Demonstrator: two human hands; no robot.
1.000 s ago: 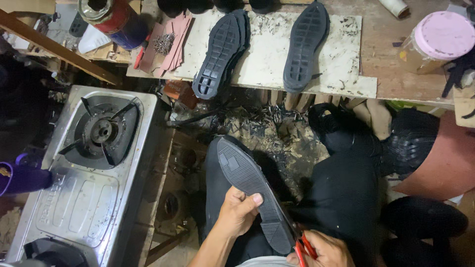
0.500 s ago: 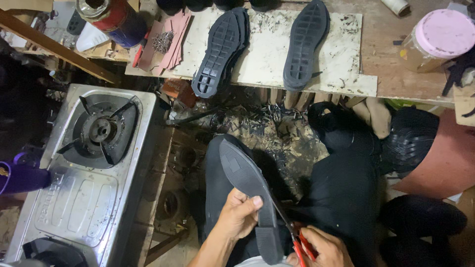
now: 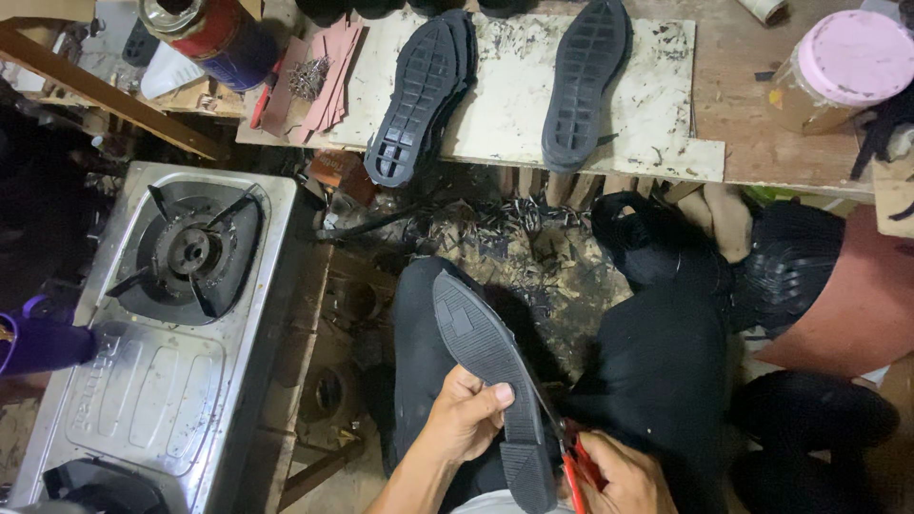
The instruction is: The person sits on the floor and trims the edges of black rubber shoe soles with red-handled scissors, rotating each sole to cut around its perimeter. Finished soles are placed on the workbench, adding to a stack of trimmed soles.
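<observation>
My left hand point(image 3: 464, 419) grips a long dark rubber shoe sole point(image 3: 481, 347) from its left side, thumb lying across the sole's face, toe end pointing away from me. My right hand point(image 3: 617, 476) is closed on red-handled scissors point(image 3: 574, 466), whose blades meet the sole's right edge low in the view. The sole lies above my lap, over my dark trousers.
A steel gas stove point(image 3: 162, 324) stands at the left. On the wooden bench point(image 3: 733, 105) ahead lies a pale board point(image 3: 514, 105) with a stack of soles point(image 3: 419, 95) and a single sole point(image 3: 583, 81). A pink-lidded jar point(image 3: 843, 67) and a can point(image 3: 205, 33) stand there too. Rubber offcuts point(image 3: 495, 228) litter the floor.
The sole has shifted slightly in my left hand and its toe has swung a little to the left. The scissors stay at its right edge.
</observation>
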